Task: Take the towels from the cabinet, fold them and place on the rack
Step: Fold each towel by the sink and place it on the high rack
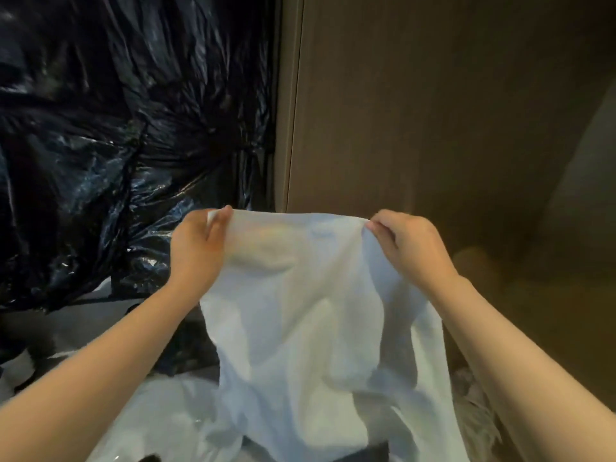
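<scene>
Hands (196, 248) (410, 245) raised apart, pinching towel (316, 328) top corners

A white towel (310, 315) hangs stretched out by its two top corners — thin, wrinkled, unfolded — its lower part draping down toward the viewer.

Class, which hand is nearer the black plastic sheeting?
Left. The left hand is right beside the black plastic sheeting; the right hand, pinching the towel, is farther right before the brown panel.
</scene>
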`<action>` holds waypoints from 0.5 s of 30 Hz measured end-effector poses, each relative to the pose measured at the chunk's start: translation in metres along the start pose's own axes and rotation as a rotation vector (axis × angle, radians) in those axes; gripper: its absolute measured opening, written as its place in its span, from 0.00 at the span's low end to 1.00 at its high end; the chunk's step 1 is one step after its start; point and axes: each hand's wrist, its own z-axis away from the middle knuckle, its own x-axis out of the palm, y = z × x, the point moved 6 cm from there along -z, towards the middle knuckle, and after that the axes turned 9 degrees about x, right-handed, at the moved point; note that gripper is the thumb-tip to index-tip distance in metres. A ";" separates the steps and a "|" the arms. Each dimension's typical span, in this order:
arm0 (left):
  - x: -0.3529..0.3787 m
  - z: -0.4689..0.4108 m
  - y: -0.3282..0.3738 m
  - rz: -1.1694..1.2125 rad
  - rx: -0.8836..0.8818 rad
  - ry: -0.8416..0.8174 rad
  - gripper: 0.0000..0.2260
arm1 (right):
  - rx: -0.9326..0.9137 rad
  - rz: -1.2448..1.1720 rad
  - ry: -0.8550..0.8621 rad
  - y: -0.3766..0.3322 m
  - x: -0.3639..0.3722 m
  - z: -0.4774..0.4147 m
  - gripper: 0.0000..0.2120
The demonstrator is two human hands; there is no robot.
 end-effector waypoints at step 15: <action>0.010 0.013 0.051 -0.181 0.280 -0.210 0.13 | 0.133 -0.116 -0.094 0.006 0.012 0.006 0.11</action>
